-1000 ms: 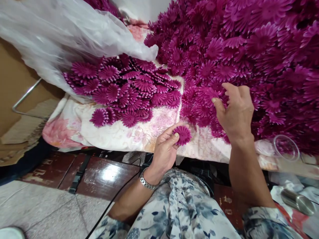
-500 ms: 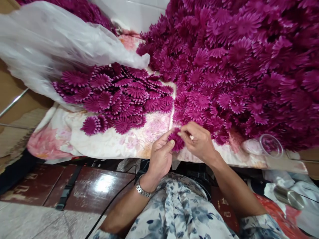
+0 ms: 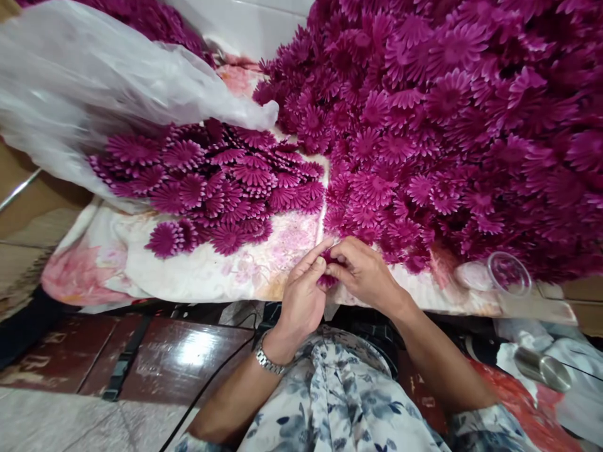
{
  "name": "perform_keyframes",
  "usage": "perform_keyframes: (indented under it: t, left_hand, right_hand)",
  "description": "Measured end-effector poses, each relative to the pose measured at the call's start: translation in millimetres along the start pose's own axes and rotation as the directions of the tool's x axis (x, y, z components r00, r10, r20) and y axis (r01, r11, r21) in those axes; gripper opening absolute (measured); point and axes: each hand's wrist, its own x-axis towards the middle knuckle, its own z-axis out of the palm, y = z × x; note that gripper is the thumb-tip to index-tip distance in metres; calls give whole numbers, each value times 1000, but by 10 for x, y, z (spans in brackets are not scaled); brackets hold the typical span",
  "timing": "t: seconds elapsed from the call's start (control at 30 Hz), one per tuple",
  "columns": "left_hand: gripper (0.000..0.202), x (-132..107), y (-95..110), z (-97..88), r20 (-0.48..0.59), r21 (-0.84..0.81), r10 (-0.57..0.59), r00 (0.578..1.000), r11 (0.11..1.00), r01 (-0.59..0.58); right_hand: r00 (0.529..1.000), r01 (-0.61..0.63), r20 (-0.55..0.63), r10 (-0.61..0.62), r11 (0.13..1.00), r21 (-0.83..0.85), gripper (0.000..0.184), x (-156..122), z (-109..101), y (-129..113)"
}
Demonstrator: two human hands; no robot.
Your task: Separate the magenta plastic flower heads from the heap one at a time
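Observation:
My left hand [image 3: 301,295] and my right hand [image 3: 362,273] meet at the near edge of a cloth-covered table [image 3: 198,270]. Both pinch one magenta fabric flower [image 3: 326,279], mostly hidden between the fingers. A large heap of the same magenta flowers [image 3: 447,125] rises just behind my right hand. A flatter spread of neatly stacked flowers [image 3: 217,182] lies to the left, partly under a clear plastic bag [image 3: 94,94]. A metal watch sits on my left wrist.
A small clear plastic cup [image 3: 509,275] lies on the table's right edge. A steel cylinder [image 3: 541,369] rests lower right on cloth. Cardboard [image 3: 28,213] lies at the left, and a dark glossy board [image 3: 155,351] with a black cable sits below the table.
My right hand came back from the big heap to the flower in my left hand. Both hands now close tightly over it, and the view has shifted slightly left.

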Motion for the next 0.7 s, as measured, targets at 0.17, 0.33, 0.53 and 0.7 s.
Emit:
perform_keyframes:
  t: [0.17, 0.33, 0.53, 0.7]
  left_hand:
    - [35, -21, -48, -34, 13, 23, 8, 1000, 1000, -8]
    - [31, -24, -48, -26, 25, -7, 29, 999, 1000, -29]
    - [26, 12, 31, -36, -90, -25, 116, 989, 993, -119]
    - [26, 12, 42, -55, -46, 11, 108, 993, 994, -108]
  right_hand:
    - [999, -34, -26, 35, 998, 51, 8, -45, 48, 47]
    - [970, -16, -241, -22, 988, -155, 15, 240, -208, 23]
    - [997, -32, 74, 33, 999, -10, 8, 286, -239, -24]
    - [995, -19, 96, 14, 999, 47, 9, 102, -17, -10]
